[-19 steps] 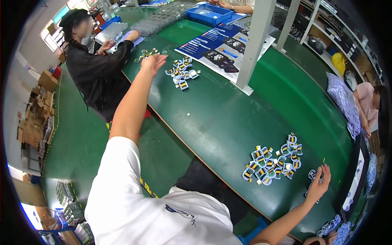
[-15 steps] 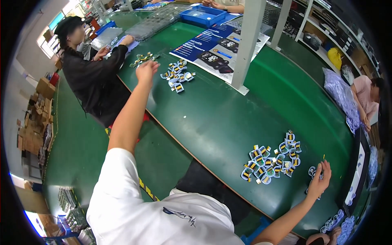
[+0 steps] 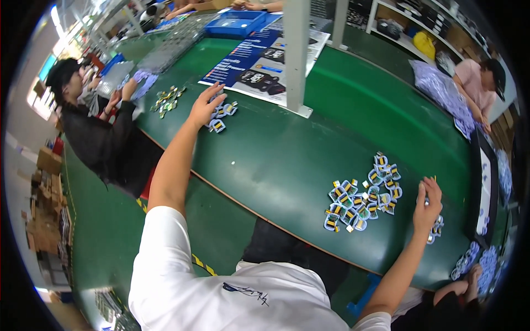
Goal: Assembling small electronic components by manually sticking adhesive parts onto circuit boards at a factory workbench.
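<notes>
My left hand (image 3: 204,108) reaches over a small pile of light-blue shell-shaped parts with yellow strips (image 3: 218,124). Its fingers are spread and cover part of the pile; nothing shows in them. At the right, my right hand (image 3: 428,208) pinches a small part (image 3: 426,202), mostly hidden by the fingers, with a thin yellow tip by the fingertips. Close beside that hand lie a few more light-blue parts (image 3: 435,229). Between my hands, nearer the right, a larger cluster of the same parts with green boards (image 3: 361,204) is spread on the green table (image 3: 265,165).
A metal post (image 3: 296,60) stands on the table beside a printed poster (image 3: 248,69). Behind are a blue tray (image 3: 236,25) and clear trays (image 3: 171,49). Green-and-yellow pieces (image 3: 167,101) lie near a co-worker in black (image 3: 99,140). A dark-framed white strip (image 3: 486,187) edges the right.
The whole view has shifted. My left hand has moved from the green-and-yellow pieces onto the light-blue pile. My right hand has moved away from the few parts beside it, toward the far side.
</notes>
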Demonstrator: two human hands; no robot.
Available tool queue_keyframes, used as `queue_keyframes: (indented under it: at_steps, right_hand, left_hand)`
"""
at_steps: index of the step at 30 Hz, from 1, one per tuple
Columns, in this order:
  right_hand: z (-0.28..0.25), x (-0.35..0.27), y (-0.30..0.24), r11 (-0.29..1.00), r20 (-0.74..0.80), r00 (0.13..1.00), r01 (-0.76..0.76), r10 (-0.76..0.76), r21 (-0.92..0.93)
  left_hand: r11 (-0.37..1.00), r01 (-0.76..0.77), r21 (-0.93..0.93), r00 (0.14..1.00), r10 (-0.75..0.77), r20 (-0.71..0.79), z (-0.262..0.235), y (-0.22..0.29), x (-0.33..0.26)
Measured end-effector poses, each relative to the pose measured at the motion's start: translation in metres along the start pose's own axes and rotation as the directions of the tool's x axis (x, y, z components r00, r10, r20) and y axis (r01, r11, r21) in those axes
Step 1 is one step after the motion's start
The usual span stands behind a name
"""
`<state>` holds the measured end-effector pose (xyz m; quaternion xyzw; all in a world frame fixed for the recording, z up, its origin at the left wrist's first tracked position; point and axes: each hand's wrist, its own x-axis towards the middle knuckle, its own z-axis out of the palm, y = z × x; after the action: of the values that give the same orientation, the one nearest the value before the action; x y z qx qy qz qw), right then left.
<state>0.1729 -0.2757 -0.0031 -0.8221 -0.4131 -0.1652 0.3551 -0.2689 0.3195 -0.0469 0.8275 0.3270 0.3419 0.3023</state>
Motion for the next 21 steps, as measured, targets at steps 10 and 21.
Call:
queue_keyframes:
  at_steps: [10, 21]
  right_hand:
    - [0.027, 0.01, -0.031, 0.993, 0.07, 0.996, 0.046, -0.054, 0.112]
    - [0.055, 0.006, -0.031, 0.977, 0.141, 0.988, 0.033, -0.063, 0.208]
  left_hand:
    - [0.989, -0.076, 0.124, 0.994, 0.065, 0.093, 0.033, 0.066, -0.044]
    - [0.972, -0.234, 0.032, 0.961, 0.226, 0.16, 0.178, 0.226, -0.105]
